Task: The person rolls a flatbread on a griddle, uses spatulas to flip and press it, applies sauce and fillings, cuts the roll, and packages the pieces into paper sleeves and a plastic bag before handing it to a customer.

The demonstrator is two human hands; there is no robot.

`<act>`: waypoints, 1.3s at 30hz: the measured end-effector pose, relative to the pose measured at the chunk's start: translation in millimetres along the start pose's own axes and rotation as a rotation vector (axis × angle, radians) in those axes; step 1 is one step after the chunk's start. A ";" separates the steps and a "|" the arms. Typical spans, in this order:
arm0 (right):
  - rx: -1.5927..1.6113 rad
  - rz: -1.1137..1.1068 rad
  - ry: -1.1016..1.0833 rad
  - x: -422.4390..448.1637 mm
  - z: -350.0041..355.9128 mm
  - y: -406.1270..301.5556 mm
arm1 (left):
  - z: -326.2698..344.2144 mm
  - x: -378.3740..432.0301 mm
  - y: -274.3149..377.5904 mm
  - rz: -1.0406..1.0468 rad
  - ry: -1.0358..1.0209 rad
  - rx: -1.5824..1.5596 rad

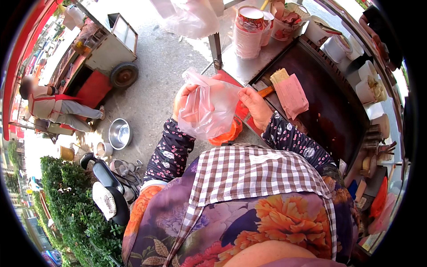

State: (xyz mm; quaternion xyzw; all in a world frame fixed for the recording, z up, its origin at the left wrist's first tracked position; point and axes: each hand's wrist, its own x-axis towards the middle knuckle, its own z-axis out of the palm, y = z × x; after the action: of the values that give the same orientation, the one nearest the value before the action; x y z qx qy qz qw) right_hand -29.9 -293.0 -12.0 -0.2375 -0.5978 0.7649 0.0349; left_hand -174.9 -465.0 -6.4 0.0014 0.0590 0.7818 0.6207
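Observation:
A clear plastic bag (210, 106) is stretched between my two hands in front of the checked apron. My left hand (182, 100) grips it on one side, and part of that hand shows through the film. At the other side, my right hand (255, 105) pinches the bag's edge between thumb and fingers. Just right of that hand, a pink paper sleeve (292, 95) with a folded flatbread (279, 76) sticking out lies on the dark griddle (328, 110). An orange-brown handle (266, 91) reaches under the sleeve; the tool's other end is hidden.
Stacked paper cups (248, 36) stand on the metal counter (235, 65). White tubs (337, 48) line the griddle's far side. Plastic bags (190, 16) hang ahead. At left are a steel basin (120, 133), a parked scooter (110, 180), and a person (53, 103) beside another cart (106, 50).

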 end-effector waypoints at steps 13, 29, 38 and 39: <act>0.553 0.272 -0.169 -0.2 -12.6 13.0 | -5.3 4.1 -15.1 0.161 0.003 0.122; 0.301 0.159 -0.042 7.3 -26.1 3.7 | -56.2 5.8 23.6 0.505 0.888 0.910; -0.067 -0.105 0.090 3.3 8.5 -13.4 | 16.2 7.3 -30.8 0.258 0.290 1.267; -0.153 -0.181 0.037 3.3 11.3 -7.1 | 8.4 10.0 -40.8 0.253 0.225 1.319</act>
State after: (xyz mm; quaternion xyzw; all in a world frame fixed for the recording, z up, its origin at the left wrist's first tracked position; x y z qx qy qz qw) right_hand -38.9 -300.0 -4.5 -0.1987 -0.6727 0.7062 0.0967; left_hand -137.0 -445.4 -2.5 0.3052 0.5871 0.6441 0.3838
